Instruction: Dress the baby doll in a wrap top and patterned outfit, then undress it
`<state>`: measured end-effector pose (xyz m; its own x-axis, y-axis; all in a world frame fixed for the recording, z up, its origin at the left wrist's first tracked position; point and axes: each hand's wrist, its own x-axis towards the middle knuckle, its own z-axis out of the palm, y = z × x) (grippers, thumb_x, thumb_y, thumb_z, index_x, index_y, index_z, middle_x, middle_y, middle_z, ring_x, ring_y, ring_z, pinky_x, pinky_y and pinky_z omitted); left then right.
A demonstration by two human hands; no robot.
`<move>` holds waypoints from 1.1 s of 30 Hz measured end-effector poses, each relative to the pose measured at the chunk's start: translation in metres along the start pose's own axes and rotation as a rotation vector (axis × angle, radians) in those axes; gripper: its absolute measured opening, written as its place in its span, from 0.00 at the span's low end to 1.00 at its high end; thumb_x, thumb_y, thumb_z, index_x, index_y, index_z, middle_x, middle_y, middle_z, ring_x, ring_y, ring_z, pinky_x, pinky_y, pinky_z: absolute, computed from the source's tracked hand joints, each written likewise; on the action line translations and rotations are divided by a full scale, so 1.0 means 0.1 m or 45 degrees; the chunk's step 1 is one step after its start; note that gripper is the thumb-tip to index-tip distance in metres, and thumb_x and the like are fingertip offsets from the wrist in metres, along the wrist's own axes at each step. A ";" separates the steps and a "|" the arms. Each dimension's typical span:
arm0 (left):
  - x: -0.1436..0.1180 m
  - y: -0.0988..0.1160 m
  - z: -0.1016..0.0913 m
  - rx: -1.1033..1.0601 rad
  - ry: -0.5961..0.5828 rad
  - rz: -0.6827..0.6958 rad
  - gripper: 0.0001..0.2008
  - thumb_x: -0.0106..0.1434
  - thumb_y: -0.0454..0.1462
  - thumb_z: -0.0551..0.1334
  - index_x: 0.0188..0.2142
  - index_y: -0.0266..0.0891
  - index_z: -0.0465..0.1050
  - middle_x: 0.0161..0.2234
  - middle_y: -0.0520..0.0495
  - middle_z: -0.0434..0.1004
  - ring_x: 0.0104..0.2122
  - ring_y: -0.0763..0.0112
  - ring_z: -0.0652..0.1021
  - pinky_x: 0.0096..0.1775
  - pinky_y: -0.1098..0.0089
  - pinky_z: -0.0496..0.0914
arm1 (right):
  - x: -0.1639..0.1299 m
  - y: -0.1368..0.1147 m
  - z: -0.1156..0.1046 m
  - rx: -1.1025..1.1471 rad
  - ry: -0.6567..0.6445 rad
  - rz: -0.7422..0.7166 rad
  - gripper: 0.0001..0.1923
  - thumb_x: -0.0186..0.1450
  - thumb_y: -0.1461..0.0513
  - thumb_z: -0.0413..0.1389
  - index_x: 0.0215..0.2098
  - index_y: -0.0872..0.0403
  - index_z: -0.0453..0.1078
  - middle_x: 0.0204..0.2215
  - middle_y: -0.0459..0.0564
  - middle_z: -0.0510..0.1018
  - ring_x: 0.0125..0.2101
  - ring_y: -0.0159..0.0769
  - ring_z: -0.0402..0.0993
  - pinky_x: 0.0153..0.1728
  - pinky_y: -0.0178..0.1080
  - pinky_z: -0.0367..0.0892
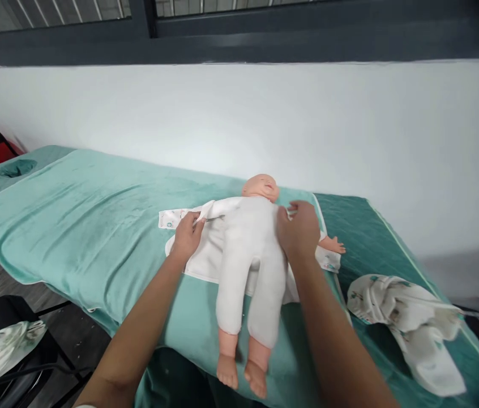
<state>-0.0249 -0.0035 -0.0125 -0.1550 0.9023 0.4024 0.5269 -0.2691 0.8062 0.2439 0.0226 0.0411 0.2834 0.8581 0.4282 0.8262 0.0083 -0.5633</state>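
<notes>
A baby doll (250, 266) in a white bodysuit lies on its back on a teal-covered table (73, 221), head toward the wall. Under it is spread an open white printed garment (205, 258). My left hand (187, 233) pinches the garment's left edge next to the doll's side. My right hand (299, 229) rests on the doll's right shoulder and grips the garment there. The doll's right hand (333, 245) sticks out past my wrist.
A crumpled white printed cloth (409, 320) lies on the table at the right. A small dark green cloth (17, 168) sits at the far left end. A black chair with another cloth (5, 340) stands lower left. A white wall runs behind.
</notes>
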 end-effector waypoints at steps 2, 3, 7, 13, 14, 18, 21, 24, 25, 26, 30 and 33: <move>0.01 0.02 0.02 0.009 0.038 -0.009 0.09 0.69 0.44 0.56 0.39 0.42 0.67 0.40 0.45 0.78 0.42 0.62 0.77 0.46 0.65 0.67 | -0.14 0.26 -0.04 0.008 -0.077 0.276 0.21 0.70 0.52 0.44 0.53 0.55 0.65 0.44 0.60 0.79 0.45 0.50 0.74 0.43 0.45 0.65; 0.02 0.04 0.03 0.001 0.045 -0.015 0.09 0.68 0.45 0.56 0.39 0.42 0.67 0.40 0.46 0.77 0.42 0.63 0.76 0.45 0.65 0.67 | -0.19 0.34 -0.03 0.018 -0.128 0.342 0.22 0.70 0.51 0.44 0.53 0.55 0.65 0.42 0.59 0.80 0.43 0.50 0.75 0.41 0.44 0.65; 0.01 0.20 0.08 -0.002 0.067 -0.090 0.10 0.69 0.45 0.55 0.37 0.43 0.65 0.36 0.50 0.74 0.38 0.67 0.74 0.42 0.68 0.65 | -0.22 0.41 0.01 0.078 -0.184 0.327 0.26 0.70 0.46 0.43 0.56 0.52 0.66 0.40 0.58 0.82 0.42 0.51 0.77 0.41 0.45 0.64; 0.12 0.52 0.23 -0.079 0.082 -0.201 0.10 0.69 0.44 0.54 0.34 0.42 0.61 0.29 0.55 0.63 0.32 0.72 0.67 0.37 0.71 0.62 | -0.18 0.44 0.05 0.538 -0.212 0.321 0.29 0.64 0.42 0.53 0.56 0.50 0.69 0.36 0.52 0.84 0.36 0.45 0.77 0.41 0.44 0.66; 0.17 0.57 0.27 -0.108 0.090 -0.212 0.10 0.69 0.44 0.54 0.34 0.42 0.61 0.29 0.55 0.62 0.31 0.72 0.66 0.37 0.71 0.62 | -0.19 0.44 0.06 0.611 -0.218 0.312 0.30 0.64 0.43 0.54 0.56 0.50 0.68 0.35 0.51 0.83 0.35 0.44 0.77 0.40 0.43 0.66; 0.37 0.74 0.41 -0.168 0.040 -0.225 0.09 0.69 0.42 0.55 0.34 0.42 0.61 0.28 0.55 0.60 0.31 0.73 0.65 0.35 0.72 0.59 | -0.24 0.40 0.11 0.865 -0.329 0.240 0.32 0.63 0.43 0.55 0.58 0.51 0.67 0.36 0.50 0.83 0.35 0.41 0.76 0.40 0.42 0.68; 0.45 0.88 0.42 -0.149 -0.036 -0.182 0.08 0.68 0.41 0.55 0.33 0.41 0.61 0.28 0.55 0.62 0.31 0.73 0.65 0.34 0.72 0.59 | -0.26 0.39 0.16 0.984 -0.478 0.164 0.34 0.64 0.43 0.54 0.62 0.52 0.64 0.43 0.54 0.82 0.41 0.42 0.76 0.46 0.45 0.68; 0.46 1.04 0.37 -0.091 -0.130 -0.126 0.08 0.68 0.41 0.56 0.33 0.41 0.63 0.29 0.55 0.65 0.31 0.73 0.67 0.36 0.71 0.60 | -0.26 0.42 0.21 1.032 -0.604 0.105 0.36 0.66 0.44 0.53 0.66 0.51 0.59 0.51 0.56 0.79 0.48 0.44 0.76 0.53 0.48 0.66; 0.45 1.09 0.34 -0.066 -0.154 -0.117 0.08 0.67 0.41 0.57 0.33 0.40 0.64 0.29 0.55 0.66 0.32 0.73 0.68 0.37 0.71 0.61 | -0.26 0.43 0.22 1.024 -0.630 0.083 0.36 0.66 0.44 0.53 0.66 0.51 0.58 0.53 0.56 0.77 0.50 0.44 0.75 0.56 0.49 0.65; 0.43 1.15 0.32 -0.044 -0.175 -0.124 0.08 0.66 0.41 0.58 0.32 0.40 0.65 0.29 0.54 0.68 0.32 0.73 0.68 0.37 0.71 0.61 | -0.26 0.45 0.22 1.007 -0.649 0.057 0.36 0.67 0.44 0.52 0.67 0.50 0.58 0.55 0.56 0.76 0.53 0.44 0.73 0.58 0.50 0.63; 0.35 1.38 0.22 -0.051 -0.319 -0.271 0.07 0.59 0.38 0.63 0.27 0.37 0.69 0.29 0.52 0.72 0.32 0.72 0.71 0.37 0.70 0.64 | -0.28 0.46 0.23 0.967 -0.684 -0.043 0.35 0.69 0.44 0.50 0.68 0.50 0.57 0.60 0.56 0.71 0.59 0.45 0.68 0.62 0.51 0.59; 0.26 1.59 0.15 -0.200 -0.553 -0.387 0.06 0.57 0.37 0.64 0.28 0.36 0.73 0.30 0.48 0.75 0.33 0.70 0.74 0.34 0.70 0.68 | -0.29 0.45 0.22 0.965 -0.686 -0.069 0.34 0.69 0.44 0.49 0.68 0.50 0.57 0.62 0.56 0.70 0.60 0.45 0.67 0.62 0.50 0.58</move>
<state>0.0671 -0.0180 0.1198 0.0959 0.9943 -0.0475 0.3761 0.0080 0.9266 0.2623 0.0094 -0.0119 -0.1671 0.9678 0.1885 0.2392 0.2252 -0.9445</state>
